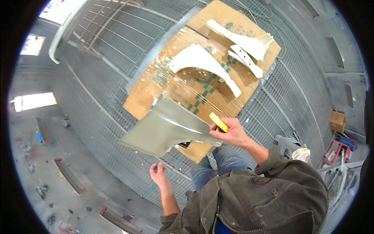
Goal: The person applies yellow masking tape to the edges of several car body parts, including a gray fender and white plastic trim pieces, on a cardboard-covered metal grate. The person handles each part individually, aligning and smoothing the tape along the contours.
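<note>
A grey-green car fender panel (157, 126) stretches in front of me at the near edge of a cardboard sheet. My right hand (233, 134) is closed around a narrow yellow block (219, 122), above the panel's right end. Whether that hand also touches the panel is hard to tell. My left hand (158, 174) hangs below the panel's near left edge, apart from it, with its fingers curled in. Anything inside those fingers is hidden. Beyond the panel, a white fender (202, 58) lies on the cardboard.
Brown cardboard (146, 97), spotted with white flecks, bears another white fender (243, 39) and a small white bracket-like part (247, 62). Metal grating (97, 128) surrounds it. At the right are a small carton (337, 121) and a red rack (336, 152).
</note>
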{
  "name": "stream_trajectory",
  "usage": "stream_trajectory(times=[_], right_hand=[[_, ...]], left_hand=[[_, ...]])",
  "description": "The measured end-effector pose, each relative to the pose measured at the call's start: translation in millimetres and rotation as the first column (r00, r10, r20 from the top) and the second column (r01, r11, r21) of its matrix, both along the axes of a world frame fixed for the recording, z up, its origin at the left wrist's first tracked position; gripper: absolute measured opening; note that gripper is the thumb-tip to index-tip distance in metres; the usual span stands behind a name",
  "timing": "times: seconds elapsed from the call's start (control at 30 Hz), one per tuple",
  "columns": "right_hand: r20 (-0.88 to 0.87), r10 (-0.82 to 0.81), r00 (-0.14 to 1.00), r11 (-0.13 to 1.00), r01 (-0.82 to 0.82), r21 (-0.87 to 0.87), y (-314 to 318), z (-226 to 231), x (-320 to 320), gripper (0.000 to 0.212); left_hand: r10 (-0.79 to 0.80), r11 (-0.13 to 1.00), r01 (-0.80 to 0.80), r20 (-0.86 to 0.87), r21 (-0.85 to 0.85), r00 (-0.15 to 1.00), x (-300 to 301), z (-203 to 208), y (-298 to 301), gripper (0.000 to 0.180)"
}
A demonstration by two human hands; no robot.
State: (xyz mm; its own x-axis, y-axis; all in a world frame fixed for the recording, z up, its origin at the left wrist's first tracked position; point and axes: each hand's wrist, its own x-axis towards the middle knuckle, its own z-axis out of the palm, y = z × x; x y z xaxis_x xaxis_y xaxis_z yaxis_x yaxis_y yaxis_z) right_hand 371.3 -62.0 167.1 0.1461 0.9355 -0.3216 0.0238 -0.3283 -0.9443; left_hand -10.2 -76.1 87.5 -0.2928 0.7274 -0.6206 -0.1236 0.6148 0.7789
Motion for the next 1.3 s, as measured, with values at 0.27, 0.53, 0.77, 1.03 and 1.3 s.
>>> stream_trajectory(times=[0.27, 0.53, 0.77, 1.03, 1.3], right_hand=[[0.336, 0.324, 0.885, 0.864, -0.421, 0.276, -7.0, 1.4, -65.0, 0.026], [0.582, 0.477, 0.658, 0.724, -0.67, 0.164, -13.3, 23.9, -69.5, 0.027], [0.593, 0.477, 0.648, 0.729, -0.669, 0.145, -29.7, 24.8, -71.4, 0.031], [0.57, 0.422, 0.705, 0.799, -0.586, 0.134, -49.1, 5.9, -91.8, 0.035], [0.485, 0.183, 0.855, 0.954, -0.274, 0.123, -63.8, -1.2, -113.3, 0.033]], left_hand=[[-0.544, 0.675, 0.717, -0.539, 0.174, 0.643, 123.8, 141.8, 38.9, 0.023], [-0.644, 0.478, 0.879, -0.683, -0.007, 0.344, 124.6, 163.1, 37.9, 0.018], [-0.704, 0.401, 0.912, -0.667, -0.089, 0.244, 121.9, 169.8, 33.5, 0.019], [-0.8, 0.25, 0.962, -0.583, -0.107, 0.143, 110.0, 154.2, 38.4, 0.021], [-0.931, 0.032, 0.999, -0.362, 0.041, 0.045, 101.6, 127.6, 64.0, 0.02]])
